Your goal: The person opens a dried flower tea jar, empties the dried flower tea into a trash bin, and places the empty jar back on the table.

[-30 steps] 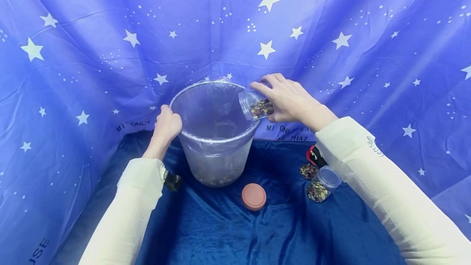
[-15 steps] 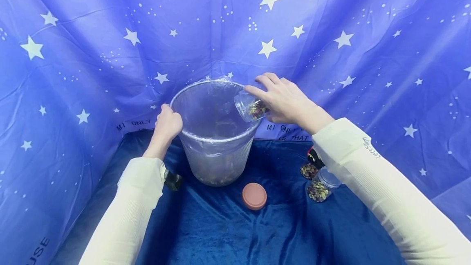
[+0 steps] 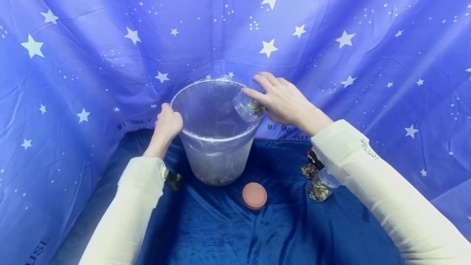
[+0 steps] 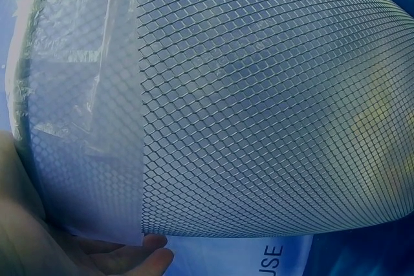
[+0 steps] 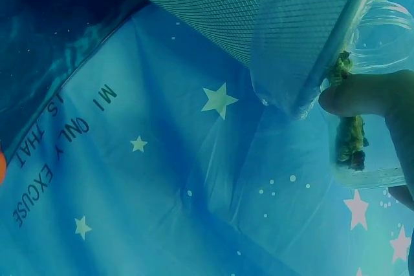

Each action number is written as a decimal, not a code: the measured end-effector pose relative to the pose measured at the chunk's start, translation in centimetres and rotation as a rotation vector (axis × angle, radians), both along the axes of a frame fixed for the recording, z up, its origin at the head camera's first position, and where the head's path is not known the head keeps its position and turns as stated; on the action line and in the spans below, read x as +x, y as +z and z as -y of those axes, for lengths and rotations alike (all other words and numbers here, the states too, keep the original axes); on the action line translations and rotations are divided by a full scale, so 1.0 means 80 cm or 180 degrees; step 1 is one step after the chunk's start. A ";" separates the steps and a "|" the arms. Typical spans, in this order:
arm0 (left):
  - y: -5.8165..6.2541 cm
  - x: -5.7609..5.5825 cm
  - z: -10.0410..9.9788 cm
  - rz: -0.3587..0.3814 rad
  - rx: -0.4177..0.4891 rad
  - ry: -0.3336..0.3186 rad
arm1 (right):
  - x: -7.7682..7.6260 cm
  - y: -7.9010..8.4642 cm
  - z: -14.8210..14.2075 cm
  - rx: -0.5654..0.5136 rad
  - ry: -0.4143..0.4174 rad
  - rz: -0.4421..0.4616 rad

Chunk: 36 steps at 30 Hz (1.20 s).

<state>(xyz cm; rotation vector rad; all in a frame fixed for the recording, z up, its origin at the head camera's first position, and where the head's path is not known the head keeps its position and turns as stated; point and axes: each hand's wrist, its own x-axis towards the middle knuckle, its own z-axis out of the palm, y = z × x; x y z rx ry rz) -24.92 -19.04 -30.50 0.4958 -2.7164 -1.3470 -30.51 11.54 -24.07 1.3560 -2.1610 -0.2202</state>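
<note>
A mesh wastebasket (image 3: pixel 218 158) lined with a clear plastic bag stands on the dark blue cloth, with small bits at its bottom. My left hand (image 3: pixel 169 122) grips its rim at the left; in the left wrist view the fingers (image 4: pixel 119 260) lie along the outside of the bag's folded edge. My right hand (image 3: pixel 285 98) holds a clear jar (image 3: pixel 244 107) tipped sideways over the right rim, its mouth toward the inside. Dried multicoloured pieces (image 5: pixel 351 140) lie along the jar's lower side in the right wrist view. An orange-pink lid (image 3: pixel 254 196) lies in front of the wastebasket.
Right of the lid, a second clear jar (image 3: pixel 319 190) holds similar pieces. Behind it are another heap of pieces (image 3: pixel 309 171) and a red and black object (image 3: pixel 314 158), partly hidden by my right sleeve. A blue star-printed curtain (image 3: pixel 206 23) rises close behind the wastebasket.
My right hand has moved slightly left, bringing the jar further over the rim. Fewer pieces show in the jar. My left hand stays on the rim.
</note>
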 end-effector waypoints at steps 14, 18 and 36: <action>-0.002 -0.001 0.000 -0.0009 -0.0006 0.0010 | 0.001 0.002 0.001 0.0046 -0.0095 0.0080; -0.002 -0.002 0.000 -0.0012 -0.0001 0.0017 | 0.002 0.001 0.002 0.0050 -0.0163 0.0098; -0.003 -0.003 0.000 -0.0041 -0.0008 0.0047 | 0.001 -0.002 0.003 -0.0049 -0.0293 0.0142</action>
